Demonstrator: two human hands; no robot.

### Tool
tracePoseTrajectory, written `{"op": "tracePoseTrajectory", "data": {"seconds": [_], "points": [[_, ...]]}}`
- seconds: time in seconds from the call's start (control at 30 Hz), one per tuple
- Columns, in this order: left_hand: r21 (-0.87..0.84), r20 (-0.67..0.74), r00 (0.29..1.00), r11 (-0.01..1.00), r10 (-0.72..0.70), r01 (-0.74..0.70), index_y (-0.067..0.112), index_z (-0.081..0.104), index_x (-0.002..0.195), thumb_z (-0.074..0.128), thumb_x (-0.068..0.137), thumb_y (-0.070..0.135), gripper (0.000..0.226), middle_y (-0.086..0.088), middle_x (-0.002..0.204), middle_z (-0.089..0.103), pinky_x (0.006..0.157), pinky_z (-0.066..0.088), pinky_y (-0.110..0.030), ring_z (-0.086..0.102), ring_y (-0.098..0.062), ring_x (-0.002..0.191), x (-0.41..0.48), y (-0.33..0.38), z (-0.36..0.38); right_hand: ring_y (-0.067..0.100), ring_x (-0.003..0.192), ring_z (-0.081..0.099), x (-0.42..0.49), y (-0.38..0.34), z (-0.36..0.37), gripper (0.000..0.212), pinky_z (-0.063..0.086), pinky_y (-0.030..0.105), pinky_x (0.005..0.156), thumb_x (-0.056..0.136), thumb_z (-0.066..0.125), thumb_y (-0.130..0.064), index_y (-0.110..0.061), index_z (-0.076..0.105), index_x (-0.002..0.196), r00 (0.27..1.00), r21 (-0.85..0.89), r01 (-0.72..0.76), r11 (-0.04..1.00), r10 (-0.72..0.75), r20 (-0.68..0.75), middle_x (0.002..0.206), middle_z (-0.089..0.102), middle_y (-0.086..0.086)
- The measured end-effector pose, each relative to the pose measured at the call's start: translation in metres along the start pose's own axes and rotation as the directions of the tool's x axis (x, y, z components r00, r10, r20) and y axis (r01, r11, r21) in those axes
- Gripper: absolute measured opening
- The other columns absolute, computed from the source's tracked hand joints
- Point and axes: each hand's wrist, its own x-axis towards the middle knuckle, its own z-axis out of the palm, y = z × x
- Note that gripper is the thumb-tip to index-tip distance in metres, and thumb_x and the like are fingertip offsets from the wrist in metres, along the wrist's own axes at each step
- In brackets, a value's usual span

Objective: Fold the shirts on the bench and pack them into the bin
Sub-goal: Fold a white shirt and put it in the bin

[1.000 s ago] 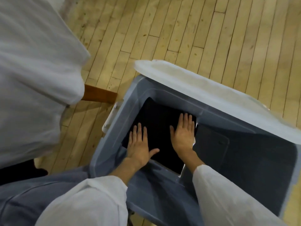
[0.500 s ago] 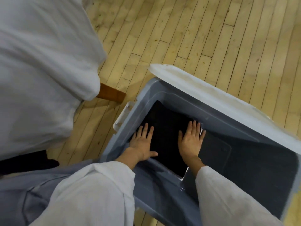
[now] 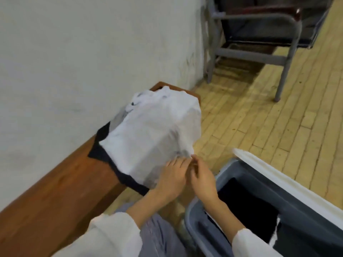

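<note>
A white shirt [image 3: 154, 130] lies spread on the brown bench [image 3: 55, 191], with a black shirt [image 3: 104, 153] under it showing along its left and near edges. My left hand [image 3: 172, 179] rests on the white shirt's near edge with its fingers extended. Just to its right, my right hand [image 3: 202, 177] has its fingers curled at the shirt's near right corner; blur hides whether they pinch the cloth. The grey bin [image 3: 196, 210] stands on the floor at lower right and holds a folded black shirt [image 3: 248, 210].
The bin's white lid [image 3: 278, 179] stands up along its far side. A white wall runs behind the bench. A grey metal chair frame [image 3: 259, 56] stands at the back right on the wooden plank floor [image 3: 259, 117].
Both hands have come out of the bin, where they pressed flat on the folded black shirt, and moved left to the white shirt on the bench. The view swung up and left.
</note>
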Motion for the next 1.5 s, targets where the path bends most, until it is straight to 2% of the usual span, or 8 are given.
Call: {"op": "tracePoseTrajectory", "data": {"seconds": [0.1,0.23,0.43,0.67,0.8,1.0,1.27,1.5], "points": [[0.098,-0.121,0.974,0.974,-0.191,0.203,0.013,0.060,0.118,0.052,0.086,0.015,0.034,-0.004,0.113,0.060,0.086,0.045,-0.034,0.058,-0.023,0.100,-0.008,-0.055,-0.058,0.016,0.121,0.050,0.015,-0.077,0.030,0.040,0.038,0.026,0.102,0.097,0.047,-0.017,-0.018,0.043,0.136,0.967,-0.061,0.161,0.985,-0.145,0.210,0.135,0.049,-0.002],[-0.106,-0.240,0.734,0.769,-0.635,0.631,0.011,0.055,0.125,0.048,0.095,0.021,0.032,-0.010,0.126,0.051,0.092,0.046,-0.037,0.053,-0.026,0.108,-0.019,-0.122,-0.108,0.016,0.125,0.045,0.037,-0.141,0.071,0.038,0.032,0.026,0.108,0.099,0.043,-0.023,-0.020,0.043,0.137,0.951,-0.106,0.235,0.966,-0.205,0.233,0.140,0.045,-0.001],[-0.348,0.006,0.562,0.525,-0.827,0.776,0.006,0.036,0.142,0.047,0.097,0.034,0.054,-0.016,0.142,0.038,0.102,0.041,-0.036,0.046,-0.029,0.124,-0.041,-0.201,-0.125,0.024,0.134,0.036,0.060,-0.185,0.129,0.044,0.016,0.023,0.112,0.098,0.042,-0.017,-0.008,0.039,0.141,0.826,-0.230,0.482,0.845,-0.352,0.440,0.144,0.041,0.010],[-0.446,-0.018,0.553,0.501,-0.833,0.741,0.024,0.053,0.087,0.068,0.084,0.030,0.016,0.005,0.080,0.054,0.074,0.046,-0.036,0.057,-0.019,0.078,-0.030,-0.213,-0.122,0.020,0.131,0.038,0.071,-0.174,0.153,0.048,0.022,0.021,0.106,0.097,0.043,-0.021,-0.013,0.032,0.144,0.854,-0.268,0.345,0.900,-0.182,0.487,0.146,0.038,0.006],[-0.313,-0.087,0.575,0.571,-0.813,0.759,0.023,0.051,0.122,0.056,0.090,0.031,0.033,0.001,0.113,0.057,0.088,0.044,-0.036,0.057,-0.020,0.104,-0.023,-0.204,-0.117,0.018,0.130,0.039,0.074,-0.172,0.153,0.048,0.021,0.013,0.101,0.097,0.047,-0.022,-0.011,0.034,0.142,0.860,-0.183,0.277,0.943,-0.158,0.485,0.143,0.041,0.007],[-0.024,-0.145,0.646,0.655,-0.749,0.755,0.021,0.049,0.118,0.044,0.095,0.022,0.024,0.000,0.122,0.048,0.090,0.038,-0.029,0.047,-0.019,0.110,-0.014,-0.182,-0.121,0.017,0.134,0.036,0.073,-0.168,0.153,0.048,0.022,0.023,0.110,0.098,0.043,-0.021,-0.014,0.033,0.144,0.856,-0.202,0.240,0.950,-0.109,0.506,0.147,0.038,0.004],[-0.708,0.042,0.630,0.422,-0.775,0.567,0.016,0.029,0.067,0.045,0.085,-0.002,0.030,0.001,0.067,0.034,0.056,0.026,-0.025,0.031,-0.012,0.061,0.012,-0.138,-0.152,0.019,0.087,0.055,0.090,-0.186,0.125,0.022,0.050,0.034,0.083,0.103,0.033,-0.021,-0.012,0.050,0.115,0.931,0.270,-0.286,0.919,0.199,0.307,0.108,0.056,0.011],[-0.861,0.011,0.689,0.344,-0.725,0.376,0.016,0.066,0.070,0.034,0.083,-0.011,0.044,0.003,0.091,0.064,0.077,0.045,-0.021,0.057,-0.014,0.088,-0.012,-0.117,-0.207,0.025,0.132,0.035,0.068,-0.192,0.094,0.065,0.031,0.033,0.108,0.091,0.056,-0.040,-0.017,0.029,0.146,0.937,-0.290,0.056,0.955,0.050,0.346,0.147,0.030,0.009]]}}
